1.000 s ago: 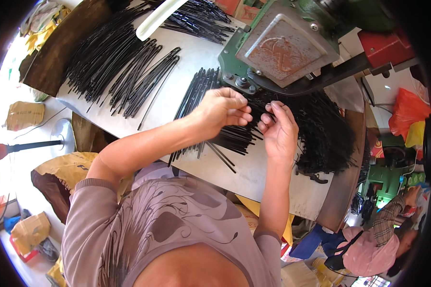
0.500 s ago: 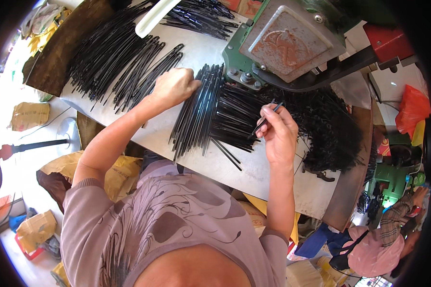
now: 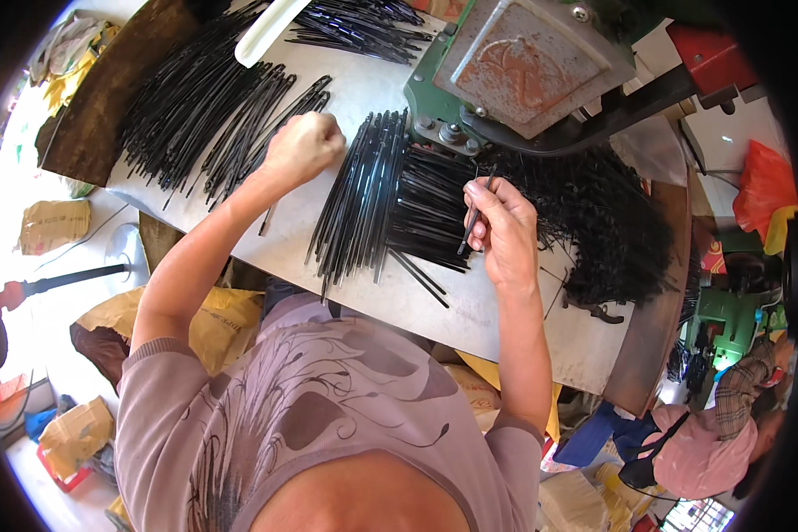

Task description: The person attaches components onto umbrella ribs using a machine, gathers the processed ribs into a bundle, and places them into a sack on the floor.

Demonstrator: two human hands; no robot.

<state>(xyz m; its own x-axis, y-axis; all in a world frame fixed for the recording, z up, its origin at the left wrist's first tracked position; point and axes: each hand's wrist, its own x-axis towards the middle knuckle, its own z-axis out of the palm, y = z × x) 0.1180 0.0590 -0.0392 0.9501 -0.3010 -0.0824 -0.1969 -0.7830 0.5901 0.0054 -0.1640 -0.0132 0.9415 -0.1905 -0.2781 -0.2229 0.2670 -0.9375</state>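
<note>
Pinching one thin black rod (image 3: pixel 474 219)

Clamps it between the right hand (image 3: pixel 510 222)'s thumb and fingers, above one pale tabletop (image 3: pixel 514 328). Curls the left hand (image 3: pixel 305 147) well apart, by piled rods (image 3: pixel 191 111) too many to count; cannot tell whether around anything. Has two loose rods (image 3: pixel 420 279) near the front edge, one green press (image 3: pixel 532 62) ahead.

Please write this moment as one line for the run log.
left hand: closed, contents hidden, near black rods | right hand: pinching slim black rod | around: green machine, dark heap, pale worktop
</note>
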